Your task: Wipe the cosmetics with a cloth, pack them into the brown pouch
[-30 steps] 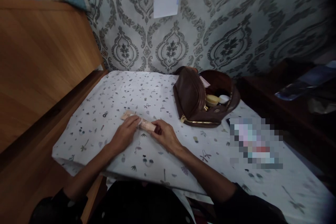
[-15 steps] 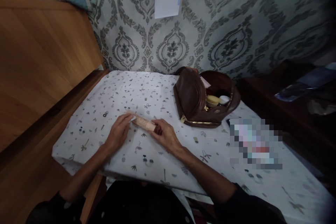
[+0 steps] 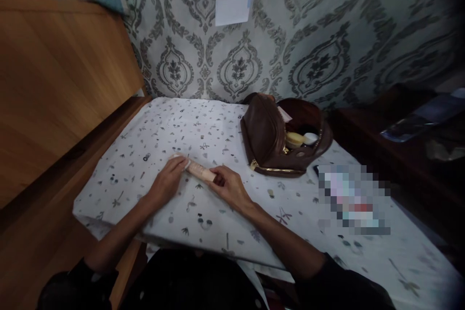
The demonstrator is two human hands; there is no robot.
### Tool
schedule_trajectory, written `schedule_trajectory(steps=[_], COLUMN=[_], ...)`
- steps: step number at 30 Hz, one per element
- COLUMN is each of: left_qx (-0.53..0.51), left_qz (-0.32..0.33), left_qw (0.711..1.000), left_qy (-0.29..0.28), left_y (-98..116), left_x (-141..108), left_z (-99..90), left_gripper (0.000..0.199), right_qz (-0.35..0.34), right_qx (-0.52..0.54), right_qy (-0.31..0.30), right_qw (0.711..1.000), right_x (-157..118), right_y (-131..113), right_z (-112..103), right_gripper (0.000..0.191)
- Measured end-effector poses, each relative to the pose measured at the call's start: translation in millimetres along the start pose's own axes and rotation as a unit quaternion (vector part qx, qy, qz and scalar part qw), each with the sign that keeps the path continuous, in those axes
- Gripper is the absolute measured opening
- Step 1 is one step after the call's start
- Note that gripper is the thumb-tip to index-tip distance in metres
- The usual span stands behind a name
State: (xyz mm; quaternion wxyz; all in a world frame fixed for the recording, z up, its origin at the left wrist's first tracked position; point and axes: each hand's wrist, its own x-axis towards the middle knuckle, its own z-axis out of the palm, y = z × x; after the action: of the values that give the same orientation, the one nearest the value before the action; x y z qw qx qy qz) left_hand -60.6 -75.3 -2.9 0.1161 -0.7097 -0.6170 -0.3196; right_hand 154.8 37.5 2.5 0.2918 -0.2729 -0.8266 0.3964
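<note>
Patterned wall [image 3: 205,58] closes off the table's [image 3: 189,126] back edge; front edge runs just below the forearms. Wood cabinet [image 3: 65,53] flanks the L side, w/ a wide stretch of cloth btwn it & the hands. R of them sits the open bag [image 3: 263,131], near but apart; blurred item [image 3: 350,198] lies farther R, nr the table's R edge. R hand [image 3: 231,188] grips the tube's [image 3: 199,171] R end, thumb & fingers closed. Tube slants btwn both hands, low over cloth; can't tell if touching. L hand [image 3: 167,179] has fingers closed on a white scrap [image 3: 187,162] at tube's L end.
</note>
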Motion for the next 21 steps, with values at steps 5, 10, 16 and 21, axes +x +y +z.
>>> schedule_trajectory(steps=[5,10,16,21], left_qx=[0.01,0.002,-0.035,-0.017], left_qz=[-0.099,-0.071,0.088,0.07], left_qw=[0.995,0.996,0.996,0.997], left_qy=[0.014,0.051,0.004,-0.017], left_y=[-24,-4,57,40], left_x=[1,4,1,2], left_z=[-8.1,-10.9,6.1,11.3], left_gripper=[0.035,0.036,0.057,0.056], right_qz=[-0.005,0.018,0.049,0.051], right_qx=[-0.008,0.015,0.084,0.076], right_qy=[0.007,0.007,-0.006,-0.012], right_qw=[1.0,1.0,0.995,0.996], right_x=[0,1,2,2], right_y=[0,-2,-6,-6], right_z=[-1,0,-1,-2], right_gripper=[0.023,0.021,0.019,0.02])
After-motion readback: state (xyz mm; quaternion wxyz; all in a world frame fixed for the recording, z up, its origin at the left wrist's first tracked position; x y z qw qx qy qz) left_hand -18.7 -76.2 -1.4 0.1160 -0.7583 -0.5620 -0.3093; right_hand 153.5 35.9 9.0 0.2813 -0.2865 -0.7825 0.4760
